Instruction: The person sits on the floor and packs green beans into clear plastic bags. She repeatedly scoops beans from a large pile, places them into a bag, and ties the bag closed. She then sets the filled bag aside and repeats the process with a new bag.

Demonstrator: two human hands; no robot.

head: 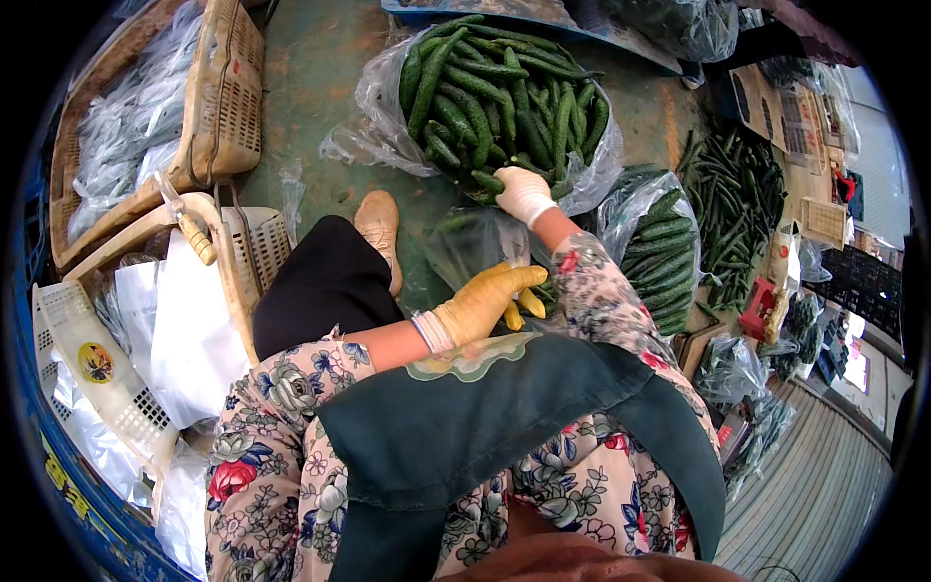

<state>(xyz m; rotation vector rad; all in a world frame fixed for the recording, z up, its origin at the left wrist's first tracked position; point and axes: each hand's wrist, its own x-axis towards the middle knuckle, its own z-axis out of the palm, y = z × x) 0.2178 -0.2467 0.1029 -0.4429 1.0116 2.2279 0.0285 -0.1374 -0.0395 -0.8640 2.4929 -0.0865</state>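
A large clear plastic bag heaped with green cucumbers (502,94) stands open before me. At its near edge my right hand (522,192), in a white glove, has its fingers closed around one cucumber (487,181). My left hand (484,302), in a yellow glove, is nearer my lap, over a clear plastic bag (476,244) that has some cucumbers low inside it. Its fingers are spread and bent at the bag; whether they grip anything is hidden. To the right of my right forearm, another clear bag holds cucumbers stacked in a neat row (662,254).
Loose cucumbers (731,211) are piled at the right. Plastic crates (236,94) with plastic bags stand at the left, a wooden-handled knife (193,233) on the rim of one. My shoe (378,233) is on the green floor. Red stool-like plastic object (758,309) lies far right.
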